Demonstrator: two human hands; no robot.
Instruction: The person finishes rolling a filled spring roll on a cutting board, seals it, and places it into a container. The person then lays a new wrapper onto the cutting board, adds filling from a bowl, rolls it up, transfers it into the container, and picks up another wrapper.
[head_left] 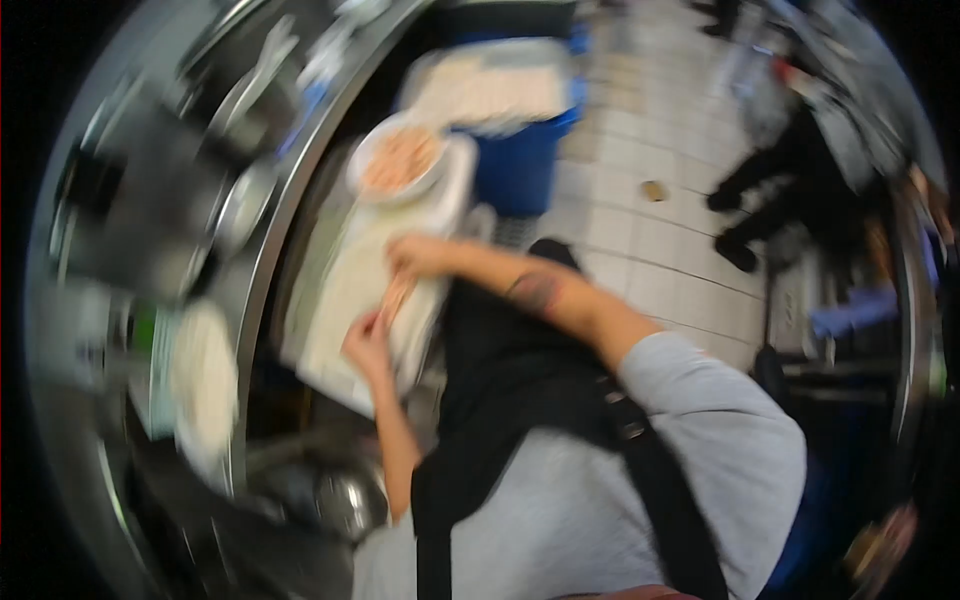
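Observation:
A thin pinkish strip (396,298), looking like raw meat or shrimp but too blurred to name surely, stretches between my two hands. My left hand (368,345) pinches its lower end, above a long white tray or board (345,385) with a pale, whitish surface. My right hand (418,256) has its fingers closed at the upper end. Just beyond it, a white bowl (355,170) full of similar pinkish pieces rests at the tray's far end.
Past the bowl, a clear container (490,85) of pale pieces sits on a blue bin (515,170). A steel counter (275,250) runs along the left, bearing utensils and a pale oval item (203,380). A metal bowl (348,503) is lower left. Another person (800,170) stands across the tiled floor.

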